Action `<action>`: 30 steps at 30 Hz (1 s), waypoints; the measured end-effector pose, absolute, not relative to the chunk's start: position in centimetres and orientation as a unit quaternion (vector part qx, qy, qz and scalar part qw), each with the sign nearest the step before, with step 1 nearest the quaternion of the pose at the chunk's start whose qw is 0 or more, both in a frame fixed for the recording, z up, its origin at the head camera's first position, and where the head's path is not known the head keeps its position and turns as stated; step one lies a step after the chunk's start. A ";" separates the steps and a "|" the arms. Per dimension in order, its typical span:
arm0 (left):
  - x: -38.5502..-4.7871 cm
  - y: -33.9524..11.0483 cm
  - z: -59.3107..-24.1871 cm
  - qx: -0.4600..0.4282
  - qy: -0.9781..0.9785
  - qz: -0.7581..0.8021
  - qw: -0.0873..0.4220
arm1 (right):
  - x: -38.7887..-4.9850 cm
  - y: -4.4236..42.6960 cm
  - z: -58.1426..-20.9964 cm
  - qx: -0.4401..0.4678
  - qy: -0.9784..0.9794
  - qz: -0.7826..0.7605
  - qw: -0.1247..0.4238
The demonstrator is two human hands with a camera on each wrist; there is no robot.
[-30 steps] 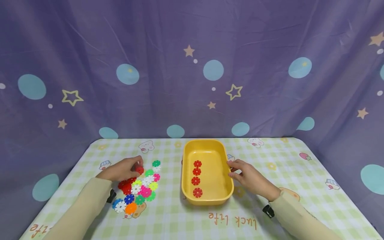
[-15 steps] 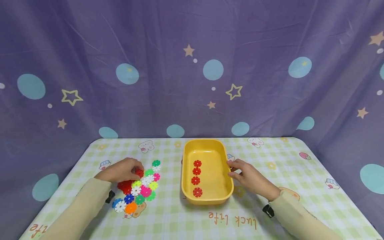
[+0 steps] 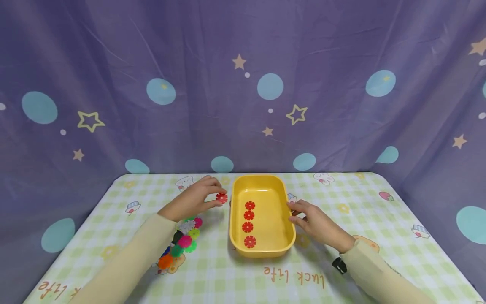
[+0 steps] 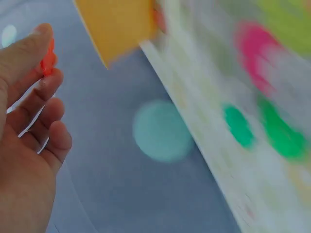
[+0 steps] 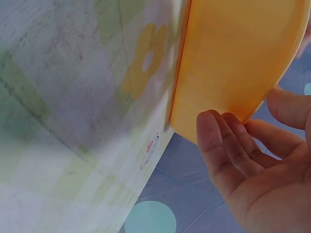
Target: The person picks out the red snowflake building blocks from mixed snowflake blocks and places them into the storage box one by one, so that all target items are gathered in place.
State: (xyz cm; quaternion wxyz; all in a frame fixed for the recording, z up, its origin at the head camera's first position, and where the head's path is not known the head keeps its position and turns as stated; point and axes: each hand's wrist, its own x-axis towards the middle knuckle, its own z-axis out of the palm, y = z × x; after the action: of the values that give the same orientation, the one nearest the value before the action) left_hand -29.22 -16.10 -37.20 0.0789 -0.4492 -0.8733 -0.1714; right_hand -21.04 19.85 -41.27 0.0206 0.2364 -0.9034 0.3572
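My left hand (image 3: pixel 195 197) pinches a red snowflake disc (image 3: pixel 222 198) between thumb and fingertips, just left of the yellow tray (image 3: pixel 263 254). The disc (image 4: pixel 48 59) appears edge-on in the left wrist view. Inside the tray, several red snowflake discs (image 3: pixel 247 227) lie in a column along its left side. My right hand (image 3: pixel 317 223) holds the tray's right side; in the right wrist view its fingers (image 5: pixel 233 141) bend against the outer wall, with the thumb at the rim. Loose snowflake discs (image 3: pixel 184 241) of mixed colours lie left of the tray, partly hidden by my left forearm.
A checked cloth (image 3: pixel 212 278) with printed pictures and lettering covers the table. Behind it hangs a purple curtain (image 3: pixel 212 105) with stars and blue dots. The left wrist view is blurred around the loose discs.
My left hand has lifted a red disc from the pile and carried it right and away from me, close to the tray's left rim. The right hand and tray have stayed put.
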 end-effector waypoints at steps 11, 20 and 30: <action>-31.8 -7.9 -39.1 -0.494 -0.863 -0.101 0.032 | -21.2 19.9 -41.4 0.234 -0.906 0.352 0.020; -33.8 -4.9 -39.9 -0.444 -0.896 -0.006 0.020 | -21.2 20.0 -41.3 0.233 -0.906 0.351 0.018; -34.5 -3.8 -40.3 -0.432 -0.901 0.039 0.020 | -21.1 20.0 -41.4 0.236 -0.908 0.346 0.020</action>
State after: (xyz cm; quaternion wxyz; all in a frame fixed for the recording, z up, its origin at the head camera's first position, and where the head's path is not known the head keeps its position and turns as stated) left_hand -34.50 -3.76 -40.35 0.0196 -0.4322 -0.9007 0.0392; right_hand -21.14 19.96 -41.37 0.0203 0.2359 -0.9077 0.3464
